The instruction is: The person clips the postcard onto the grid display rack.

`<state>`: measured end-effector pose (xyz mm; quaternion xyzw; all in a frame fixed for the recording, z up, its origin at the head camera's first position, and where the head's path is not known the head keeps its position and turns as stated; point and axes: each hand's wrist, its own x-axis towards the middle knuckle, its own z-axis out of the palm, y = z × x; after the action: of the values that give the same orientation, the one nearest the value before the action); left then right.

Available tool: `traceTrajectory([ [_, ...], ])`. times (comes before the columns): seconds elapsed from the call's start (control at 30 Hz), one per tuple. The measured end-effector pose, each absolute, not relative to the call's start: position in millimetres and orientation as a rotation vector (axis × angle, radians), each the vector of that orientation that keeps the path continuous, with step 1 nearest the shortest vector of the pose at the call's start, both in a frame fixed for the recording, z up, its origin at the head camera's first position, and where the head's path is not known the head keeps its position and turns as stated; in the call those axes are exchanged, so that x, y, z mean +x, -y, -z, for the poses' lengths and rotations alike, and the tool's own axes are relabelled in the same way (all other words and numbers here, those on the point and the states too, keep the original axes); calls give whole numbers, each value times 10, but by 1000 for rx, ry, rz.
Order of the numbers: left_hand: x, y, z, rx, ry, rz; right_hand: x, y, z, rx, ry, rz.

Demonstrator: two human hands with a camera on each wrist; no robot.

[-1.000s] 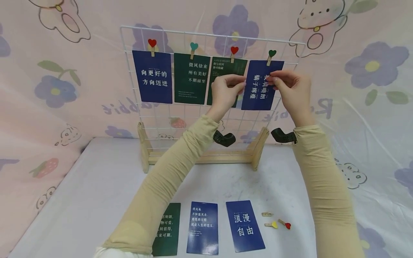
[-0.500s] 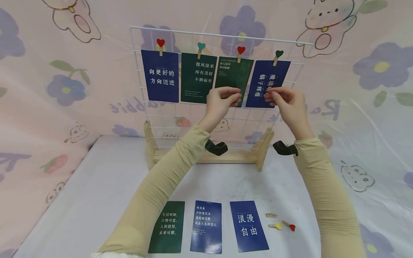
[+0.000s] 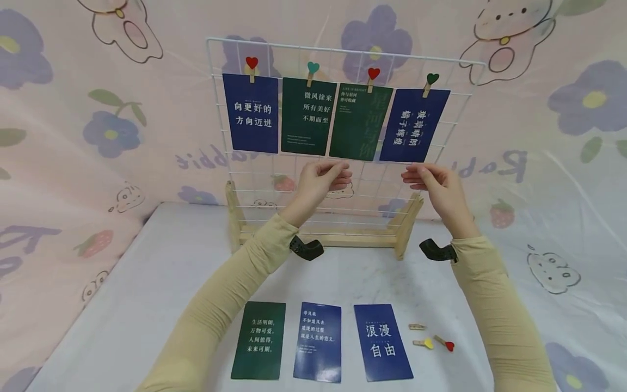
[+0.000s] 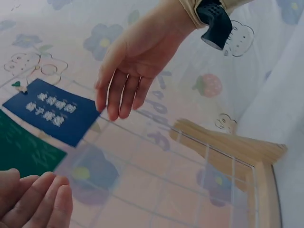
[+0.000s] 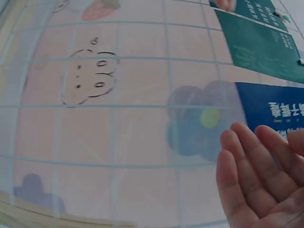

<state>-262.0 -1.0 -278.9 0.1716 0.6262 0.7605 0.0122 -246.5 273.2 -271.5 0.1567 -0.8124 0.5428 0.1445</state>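
Left grip (image 3: 319,182) and right grip (image 3: 438,186): both empty, fingers loosely extended. Rightmost hung blue card (image 3: 412,128) hangs on the white grid (image 3: 343,51) by one green-heart clip (image 3: 431,80), right fingertips (image 3: 413,177) near its lower edge. Risk: brushing it could swing or dislodge it, given single-point hold.

3 cards (image 3: 317,348) on tbl (image 3: 161,283), 4 behind

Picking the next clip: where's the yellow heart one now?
In the head view, the yellow heart clip lies at lower right on the table, between the nearest blue card and a red heart clip.
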Motion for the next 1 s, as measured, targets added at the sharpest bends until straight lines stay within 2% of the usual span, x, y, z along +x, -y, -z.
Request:
traceTrajectory([
  [0.37,-2487,490,3324,312,-2004,-2197,-2336,-2902,3172,444,2508,-1587],
  [0.73,-2145,949,3822,298,-2070,-1925,-2028,-3055,3664,446,2557,-1589],
  [1.0,-2000,1334,3975,330,-2090,-1840,-1873,-3145,3876,363,2647,-1568],
])
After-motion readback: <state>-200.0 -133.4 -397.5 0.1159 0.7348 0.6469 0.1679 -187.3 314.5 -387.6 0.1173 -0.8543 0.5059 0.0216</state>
